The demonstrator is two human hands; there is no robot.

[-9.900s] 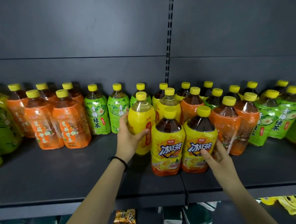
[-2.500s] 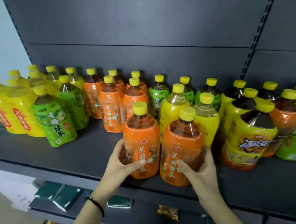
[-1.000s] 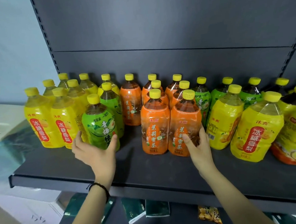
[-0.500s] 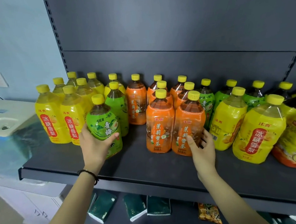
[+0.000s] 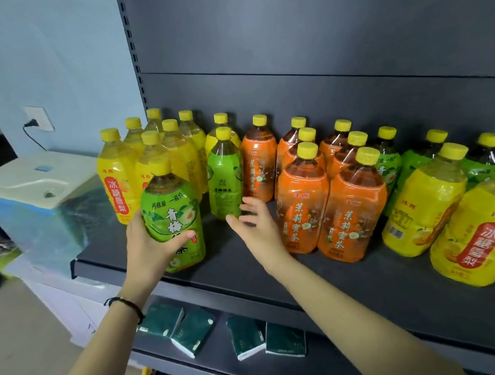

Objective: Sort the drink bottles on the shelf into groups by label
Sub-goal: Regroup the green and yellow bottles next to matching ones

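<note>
The dark shelf [image 5: 245, 263] runs under both hands and carries every bottle. To the right of the right hand [image 5: 258, 230], a cluster of orange bottles [image 5: 303, 204] stands, its 2 front ones just beside the back of that hand. Further right come 2 big yellow bottles [image 5: 423, 204] with green ones behind them. Behind and to the left of the left hand [image 5: 148, 250] is a group of yellow bottles [image 5: 117, 181] packed close together.

The left hand grasps a green bottle [image 5: 171, 219] low on its body: the thumb lies across the front of the label and the fingers wrap round its far left side. The bottle leans slightly. Whether its base rests on the shelf I cannot tell.

A 2nd green bottle [image 5: 225, 177] stands upright between the yellow group and the orange cluster, right at the tips of the right hand's fingers [image 5: 243, 200]. Those fingers are spread, nearly straight and hold nothing. They are blurred, and whether they touch the bottle I cannot tell.

Below both wrists, 4 dark green packs [image 5: 192, 331] lie on a lower shelf. A thin black band [image 5: 128, 305] circles the left wrist.
</note>
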